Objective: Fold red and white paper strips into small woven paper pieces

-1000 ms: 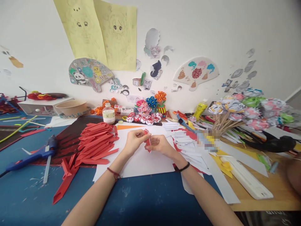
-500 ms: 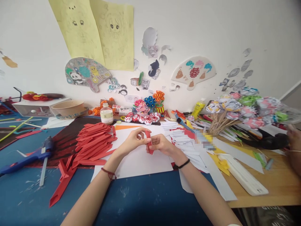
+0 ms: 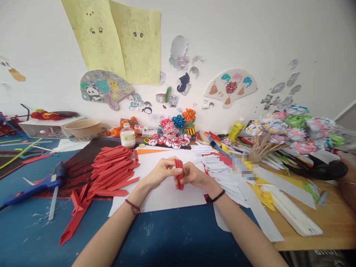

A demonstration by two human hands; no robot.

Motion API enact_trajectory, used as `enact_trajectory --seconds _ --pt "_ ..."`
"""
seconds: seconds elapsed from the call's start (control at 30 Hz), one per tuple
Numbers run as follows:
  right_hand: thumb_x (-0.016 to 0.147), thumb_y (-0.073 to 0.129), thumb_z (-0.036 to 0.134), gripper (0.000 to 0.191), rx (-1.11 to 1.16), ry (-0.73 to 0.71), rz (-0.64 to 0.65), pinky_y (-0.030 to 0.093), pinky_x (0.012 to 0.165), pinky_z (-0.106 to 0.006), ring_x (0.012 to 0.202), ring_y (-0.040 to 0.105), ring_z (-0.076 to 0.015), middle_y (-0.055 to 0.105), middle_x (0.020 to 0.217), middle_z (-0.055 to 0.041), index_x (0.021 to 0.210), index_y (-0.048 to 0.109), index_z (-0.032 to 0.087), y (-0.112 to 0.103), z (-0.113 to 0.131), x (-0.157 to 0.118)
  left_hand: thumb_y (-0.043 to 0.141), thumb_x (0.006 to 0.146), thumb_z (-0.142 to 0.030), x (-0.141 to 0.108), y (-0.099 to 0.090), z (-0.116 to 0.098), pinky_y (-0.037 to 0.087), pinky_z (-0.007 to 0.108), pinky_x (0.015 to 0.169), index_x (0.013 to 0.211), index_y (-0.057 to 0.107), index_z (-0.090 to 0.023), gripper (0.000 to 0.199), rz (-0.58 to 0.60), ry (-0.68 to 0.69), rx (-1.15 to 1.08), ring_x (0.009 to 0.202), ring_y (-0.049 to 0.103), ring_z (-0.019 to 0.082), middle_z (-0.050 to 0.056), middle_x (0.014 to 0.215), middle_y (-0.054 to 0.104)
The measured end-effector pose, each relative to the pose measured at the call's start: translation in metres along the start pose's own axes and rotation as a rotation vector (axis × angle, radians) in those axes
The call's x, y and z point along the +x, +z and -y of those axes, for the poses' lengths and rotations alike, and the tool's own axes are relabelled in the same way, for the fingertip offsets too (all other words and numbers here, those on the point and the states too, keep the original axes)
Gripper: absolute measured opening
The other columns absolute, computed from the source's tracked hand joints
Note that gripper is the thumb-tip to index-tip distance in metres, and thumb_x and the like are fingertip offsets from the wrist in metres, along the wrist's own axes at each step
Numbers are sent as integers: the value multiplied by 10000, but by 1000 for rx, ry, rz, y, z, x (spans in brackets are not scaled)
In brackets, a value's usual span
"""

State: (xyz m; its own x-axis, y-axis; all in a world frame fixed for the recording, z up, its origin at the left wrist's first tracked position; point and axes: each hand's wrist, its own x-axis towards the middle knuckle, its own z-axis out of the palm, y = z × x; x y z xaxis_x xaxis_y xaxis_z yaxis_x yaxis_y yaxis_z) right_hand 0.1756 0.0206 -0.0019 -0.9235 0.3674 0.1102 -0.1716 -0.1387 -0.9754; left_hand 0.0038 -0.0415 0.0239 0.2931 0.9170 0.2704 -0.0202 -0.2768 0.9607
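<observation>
Above the white sheet (image 3: 161, 198) at the middle of the table, your left hand (image 3: 164, 171) and right hand (image 3: 194, 175) are close together, both clamped on a folded red paper piece (image 3: 179, 180). It stands roughly upright between your fingers, its pleats facing you; the fingertips cover part of its sides, and you cannot tell whether your hands touch each other behind it.

To your left, a heap of red folded strips (image 3: 111, 168) overlaps the edge of the sheet; so many lie across one another that they can't be counted. Beyond it stands a labelled glass bottle (image 3: 128, 136), its lower part partly behind the strips. Farther left is a blue glue gun (image 3: 44, 187), its rear end cut off by the picture's edge.

On your right, white folded strips (image 3: 218, 172) lie loosely piled, partly hidden by your right hand and forearm. Beside them, a pixelated patch blurs whatever lies there. Past that, paper flowers (image 3: 292, 128) on thin sticks spread out, hiding what is behind them. At the far right edge you see only part of another person's arm (image 3: 347, 181), and below the wooden tabletop (image 3: 328, 230), dark fabric (image 3: 317, 259) with lettering too cropped to read.
</observation>
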Motion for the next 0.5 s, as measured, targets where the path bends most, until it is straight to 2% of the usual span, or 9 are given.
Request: enact_trajectory --seconds 0.1,0.17,0.27,0.37,0.5 --pt "638 834 297 317 8 3 -8 521 564 -272 616 667 -181 708 730 -103 809 692 71 -1 1 -1 699 749 -472 0 -1 -1 463 296 591 653 679 -144 343 44 -22 -42 583 593 153 44 683 591" --pt "637 837 299 328 19 -1 1 525 561 -270 621 669 -183 710 736 -107 817 690 68 -1 0 -2 684 760 -488 0 -2 -3 469 308 607 751 680 -139 349 111 -50 -90 570 598 159 47 690 607" --pt "614 851 311 370 56 -1 46 542 561 -282 641 676 -195 713 750 -94 850 681 82 0 -3 -1 723 710 -509 -1 -5 -7 482 321 677 939 681 -146 431 168 -41 -131 709 621 197 85 859 635" --pt "578 865 366 422 105 59 181 558 560 -287 623 673 -189 712 729 -75 834 666 96 3 -11 3 754 664 -518 -1 -7 -10 465 322 766 986 702 -149 492 231 4 -96 871 579 229 98 966 598" --pt "579 859 403 407 174 89 441 573 593 -310 601 676 -188 701 672 -71 730 647 90 7 -22 10 764 633 -545 -1 -8 -7 431 347 835 979 726 -134 538 388 64 -124 924 540 241 111 1039 555"
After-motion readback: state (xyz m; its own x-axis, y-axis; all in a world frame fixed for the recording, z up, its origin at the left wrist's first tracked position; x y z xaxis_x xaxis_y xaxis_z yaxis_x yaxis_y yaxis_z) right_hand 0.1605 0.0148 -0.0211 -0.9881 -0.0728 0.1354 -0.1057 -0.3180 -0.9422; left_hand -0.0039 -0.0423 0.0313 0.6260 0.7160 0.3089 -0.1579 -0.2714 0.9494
